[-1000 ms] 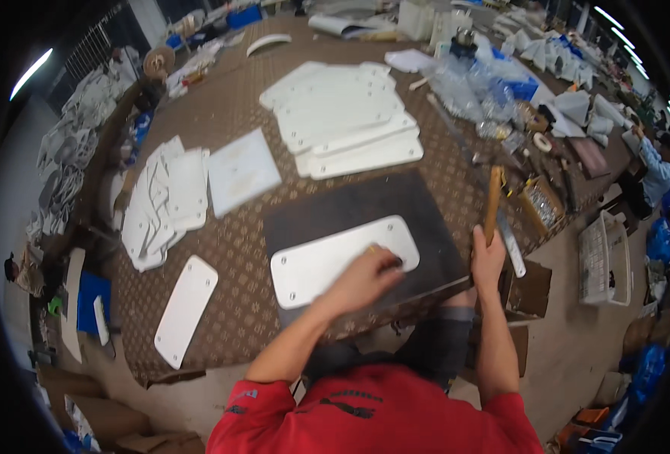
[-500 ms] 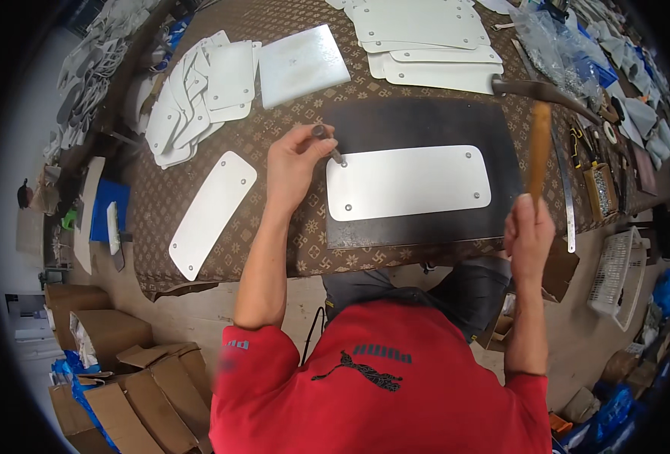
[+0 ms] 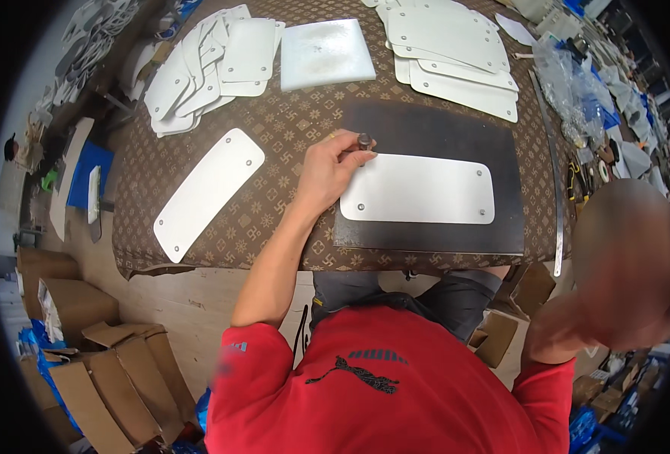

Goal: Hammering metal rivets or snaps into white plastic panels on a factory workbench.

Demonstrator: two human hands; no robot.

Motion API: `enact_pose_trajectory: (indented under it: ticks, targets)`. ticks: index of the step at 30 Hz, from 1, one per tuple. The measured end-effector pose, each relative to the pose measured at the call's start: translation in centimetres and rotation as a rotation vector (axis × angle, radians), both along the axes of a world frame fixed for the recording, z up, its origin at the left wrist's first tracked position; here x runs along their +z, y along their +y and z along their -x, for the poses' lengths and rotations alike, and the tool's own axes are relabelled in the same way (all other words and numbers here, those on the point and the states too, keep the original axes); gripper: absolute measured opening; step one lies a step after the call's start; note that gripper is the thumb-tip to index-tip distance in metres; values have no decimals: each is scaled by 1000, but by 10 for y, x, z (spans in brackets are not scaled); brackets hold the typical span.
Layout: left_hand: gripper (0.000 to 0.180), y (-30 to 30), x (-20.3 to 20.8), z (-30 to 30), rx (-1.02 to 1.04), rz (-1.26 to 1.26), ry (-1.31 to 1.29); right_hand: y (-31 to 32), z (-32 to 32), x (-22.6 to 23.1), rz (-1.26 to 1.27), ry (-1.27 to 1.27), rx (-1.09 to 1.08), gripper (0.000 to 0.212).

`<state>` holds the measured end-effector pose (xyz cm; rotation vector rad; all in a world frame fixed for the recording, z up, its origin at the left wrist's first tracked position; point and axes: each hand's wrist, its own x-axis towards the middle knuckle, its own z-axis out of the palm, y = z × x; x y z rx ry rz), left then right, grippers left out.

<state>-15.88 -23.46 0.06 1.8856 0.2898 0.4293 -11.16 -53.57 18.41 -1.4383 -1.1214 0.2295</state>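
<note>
White studded panel (image 3: 425, 189) flat on a dark slab (image 3: 441, 129) atop the desk (image 3: 289, 125), apparently for firm support, with punch (image 3: 364, 141) pinched near-upright at its upper-left corner, seemingly for steadiness, in left hand (image 3: 331, 170), and blurred right hand's (image 3: 624, 268) grip impossible to tell.

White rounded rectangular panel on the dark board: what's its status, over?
Left hand: gripping dark metal rod at upper left corner of white panel. Right hand: blurred, grip unclear. Panel: flat on dark rectangular board. Left fingers partly mask that corner.

white panels (image 3: 208, 195), dark board (image 3: 425, 125) on patterned brown tablecloth (image 3: 289, 121)
</note>
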Motion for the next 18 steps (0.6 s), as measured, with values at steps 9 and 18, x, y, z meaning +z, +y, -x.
enact_pose_trajectory:
  ticks: [9,18]
  targets:
    - [20,-2,-20,16,-20,-61,-105,14,22,-90,695,331,-585,30]
    - [20,-8,15,49,-147,206,-35,4,50,-73,309,493,-570,29]
